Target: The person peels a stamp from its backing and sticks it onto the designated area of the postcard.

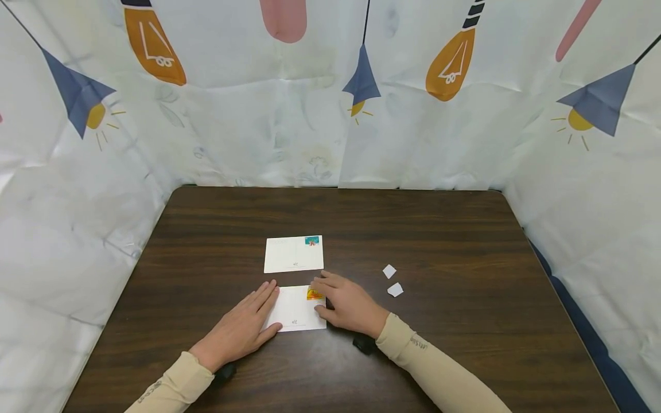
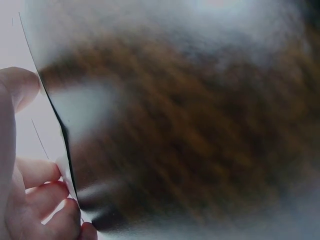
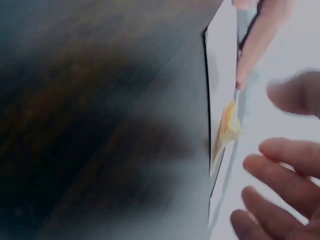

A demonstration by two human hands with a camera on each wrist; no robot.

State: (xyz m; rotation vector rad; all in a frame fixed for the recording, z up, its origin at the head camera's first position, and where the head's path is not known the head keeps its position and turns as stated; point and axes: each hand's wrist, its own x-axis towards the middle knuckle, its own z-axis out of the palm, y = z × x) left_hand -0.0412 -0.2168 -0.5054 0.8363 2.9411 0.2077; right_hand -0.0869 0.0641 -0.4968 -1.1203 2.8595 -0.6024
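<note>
A white postcard (image 1: 293, 315) lies near the middle of the table, with an orange-yellow stamp (image 1: 314, 293) at its upper right corner. In the right wrist view one side of the stamp (image 3: 228, 127) stands up off the card. My left hand (image 1: 242, 327) rests flat over the card's left end, fingers straight and thumb along its lower left part. Over the right edge hovers my right hand (image 1: 348, 304), fingers loosely bent, partly covering the stamp. The right wrist view shows its fingertips (image 3: 254, 162) apart from the stamp, with nothing between them.
Just beyond lies a second white postcard (image 1: 289, 256) with a blue-green stamp (image 1: 312, 241) at its upper right. Two small white paper pieces (image 1: 389, 271) lie right of my right hand. The dark wooden table (image 1: 465, 241) meets a printed white curtain (image 1: 289, 126) at its back.
</note>
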